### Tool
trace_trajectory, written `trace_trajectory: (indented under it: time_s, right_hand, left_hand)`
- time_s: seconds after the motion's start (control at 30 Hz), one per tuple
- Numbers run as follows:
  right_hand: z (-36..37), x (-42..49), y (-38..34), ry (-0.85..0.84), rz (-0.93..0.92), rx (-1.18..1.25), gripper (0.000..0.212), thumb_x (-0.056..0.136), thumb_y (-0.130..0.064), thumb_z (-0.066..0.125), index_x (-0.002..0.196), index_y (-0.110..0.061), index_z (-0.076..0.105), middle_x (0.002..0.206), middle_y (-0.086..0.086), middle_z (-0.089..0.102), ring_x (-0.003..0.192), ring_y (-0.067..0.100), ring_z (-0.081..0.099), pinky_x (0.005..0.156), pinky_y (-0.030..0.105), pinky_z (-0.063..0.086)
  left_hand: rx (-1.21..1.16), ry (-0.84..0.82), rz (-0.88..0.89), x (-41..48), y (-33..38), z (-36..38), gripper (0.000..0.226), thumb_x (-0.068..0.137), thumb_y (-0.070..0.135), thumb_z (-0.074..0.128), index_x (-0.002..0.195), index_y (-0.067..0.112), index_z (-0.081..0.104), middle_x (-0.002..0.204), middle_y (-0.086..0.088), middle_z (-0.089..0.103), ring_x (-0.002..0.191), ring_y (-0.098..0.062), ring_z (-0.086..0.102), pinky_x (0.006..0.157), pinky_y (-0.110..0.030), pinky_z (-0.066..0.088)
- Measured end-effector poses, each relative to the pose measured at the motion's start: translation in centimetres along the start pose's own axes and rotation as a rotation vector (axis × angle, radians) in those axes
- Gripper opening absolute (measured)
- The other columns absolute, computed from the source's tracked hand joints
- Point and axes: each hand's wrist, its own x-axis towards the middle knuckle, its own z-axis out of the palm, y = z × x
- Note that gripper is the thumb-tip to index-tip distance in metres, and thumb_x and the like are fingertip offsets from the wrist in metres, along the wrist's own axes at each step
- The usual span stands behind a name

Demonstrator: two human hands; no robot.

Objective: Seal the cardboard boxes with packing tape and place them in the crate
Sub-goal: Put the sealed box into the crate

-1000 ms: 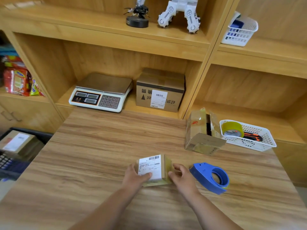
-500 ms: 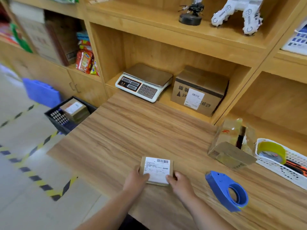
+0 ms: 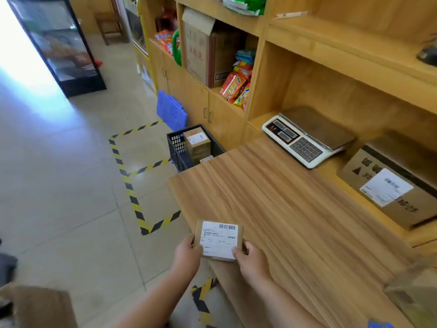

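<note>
Over the near left corner of the table [image 3: 295, 209], the left hand [image 3: 189, 254] and right hand [image 3: 251, 261] pinch a small labelled box [image 3: 218, 240] by its two near corners, thumbs on top, label up; whether it rests on the wood I cannot tell; so light a corner grip could let the box tip or slip on the way across the open floor; the black crate [image 3: 179, 158] stands on the floor beyond the table's far left corner, already holding several stacked boxes [image 3: 198, 144].
</note>
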Motion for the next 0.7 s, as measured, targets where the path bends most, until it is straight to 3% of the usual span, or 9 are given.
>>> trace_trajectory:
  time_s: [0.1,0.2,0.3,0.47,0.6,0.7]
  right_hand:
    - [2.4,1.4,-2.7,-0.029,-0.022,-0.003,0.013,0.089,-0.022,0.061,0.097,-0.031,0.057,0.085,-0.024,0.059,0.077,-0.008,0.054,0.062,0.013,0.040]
    - [5.2,3.2,-5.5,-0.033,-0.028,-0.013,0.023,0.089,-0.022,0.062,0.112,-0.021,0.058,0.101,-0.013,0.062,0.089,0.002,0.056,0.075,0.018,0.043]
    - [8.8,5.3,-8.8,-0.030,-0.031,-0.022,0.030,0.088,-0.020,0.063,0.117,-0.014,0.057,0.111,-0.005,0.063,0.095,0.007,0.056,0.081,0.021,0.043]
    - [16.1,8.9,-14.9,-0.001,-0.042,0.045,0.021,0.088,-0.015,0.063,0.108,-0.014,0.058,0.106,-0.003,0.066,0.092,0.009,0.059,0.080,0.022,0.044]
    - [21.5,11.8,-19.1,0.019,-0.070,0.066,0.012,0.088,-0.016,0.063,0.093,-0.025,0.055,0.094,-0.006,0.066,0.083,0.008,0.059,0.072,0.023,0.041]
    - [24.7,14.0,-21.8,0.006,-0.071,0.085,0.015,0.088,-0.015,0.062,0.096,-0.026,0.056,0.089,-0.013,0.061,0.083,0.005,0.058,0.072,0.022,0.042]
  left_hand:
    - [-0.077,0.030,-0.025,1.6,-0.1,-2.9,0.026,0.091,0.000,0.046,0.107,0.018,0.056,0.089,0.008,0.063,0.080,-0.006,0.058,0.055,-0.015,0.040]
    - [-0.136,0.034,-0.023,4.0,0.3,-6.0,0.026,0.091,0.002,0.048,0.109,0.018,0.059,0.093,0.005,0.066,0.084,-0.007,0.060,0.059,-0.017,0.041]
    - [-0.185,0.042,-0.006,7.2,1.2,-10.0,0.023,0.092,0.004,0.050,0.098,0.024,0.059,0.089,0.009,0.066,0.080,-0.002,0.060,0.054,-0.013,0.040]
    - [-0.155,0.027,0.052,14.0,3.1,-17.8,0.026,0.089,0.001,0.049,0.096,0.018,0.066,0.088,0.007,0.071,0.073,0.001,0.064,0.055,-0.011,0.044]
    - [-0.155,0.006,0.040,19.2,4.5,-23.2,0.027,0.090,0.000,0.046,0.102,0.017,0.063,0.094,0.001,0.072,0.088,-0.013,0.067,0.078,-0.033,0.055]
    - [-0.111,0.037,0.054,22.6,5.2,-26.3,0.031,0.089,-0.002,0.046,0.108,0.016,0.061,0.097,0.002,0.070,0.092,-0.013,0.065,0.075,-0.028,0.053]
